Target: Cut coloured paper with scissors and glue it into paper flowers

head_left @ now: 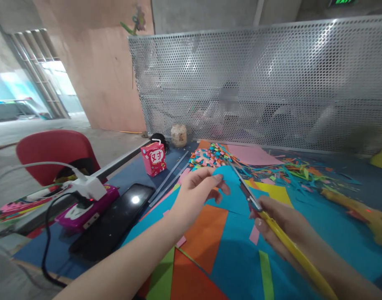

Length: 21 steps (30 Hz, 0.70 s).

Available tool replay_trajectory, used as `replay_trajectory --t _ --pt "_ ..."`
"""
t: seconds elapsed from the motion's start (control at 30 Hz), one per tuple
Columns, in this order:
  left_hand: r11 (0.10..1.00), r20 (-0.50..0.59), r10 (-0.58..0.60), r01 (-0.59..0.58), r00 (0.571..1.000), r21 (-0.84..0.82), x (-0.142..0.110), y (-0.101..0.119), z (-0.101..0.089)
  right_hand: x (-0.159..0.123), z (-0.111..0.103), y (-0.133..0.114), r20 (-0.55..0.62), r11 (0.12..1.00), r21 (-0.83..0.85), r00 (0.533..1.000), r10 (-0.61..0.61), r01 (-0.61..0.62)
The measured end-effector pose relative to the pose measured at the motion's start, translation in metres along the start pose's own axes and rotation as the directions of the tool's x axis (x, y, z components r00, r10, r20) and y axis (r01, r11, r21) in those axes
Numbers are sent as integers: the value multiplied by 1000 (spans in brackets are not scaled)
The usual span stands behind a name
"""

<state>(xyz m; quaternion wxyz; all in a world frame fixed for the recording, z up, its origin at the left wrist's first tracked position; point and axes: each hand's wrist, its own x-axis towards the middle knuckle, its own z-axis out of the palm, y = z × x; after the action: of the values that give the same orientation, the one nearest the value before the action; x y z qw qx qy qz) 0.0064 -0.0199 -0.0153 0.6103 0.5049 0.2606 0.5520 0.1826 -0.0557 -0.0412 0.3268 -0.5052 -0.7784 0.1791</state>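
Note:
My left hand (198, 187) is closed, thumb and fingers pinching a piece of blue paper (230, 180) by its left side. Held in my right hand (281, 223) is a pair of scissors (250, 193) with long yellow handles. Its metal blades point up and away, alongside the right edge of the blue paper; whether they touch it I cannot tell. Beneath both hands lie overlapping sheets of coloured paper, among them an orange sheet (206, 233), a yellow sheet (275, 193) and a green strip (266, 273).
Behind the hands is a pile of small coloured paper bits (206, 158), with thin paper shreds (303, 171) to its right. A phone (116, 221), a purple power strip (91, 210) and a pink drink carton (153, 159) stand left. A perforated metal screen (256, 83) closes the table's back.

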Motion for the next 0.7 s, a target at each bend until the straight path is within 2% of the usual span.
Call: replay_trajectory --t 0.3,0.5,0.7 --pt "1000 29 -12 12 1000 -21 -1 -1 -1 0 -3 -9 45 998 29 997 55 -56" --pt "998 79 -54 56 995 -24 -1 -2 0 1 -3 -1 89 999 16 995 48 -50" --pt "997 106 -74 71 992 36 -5 -1 3 0 1 4 37 999 46 999 10 -11"
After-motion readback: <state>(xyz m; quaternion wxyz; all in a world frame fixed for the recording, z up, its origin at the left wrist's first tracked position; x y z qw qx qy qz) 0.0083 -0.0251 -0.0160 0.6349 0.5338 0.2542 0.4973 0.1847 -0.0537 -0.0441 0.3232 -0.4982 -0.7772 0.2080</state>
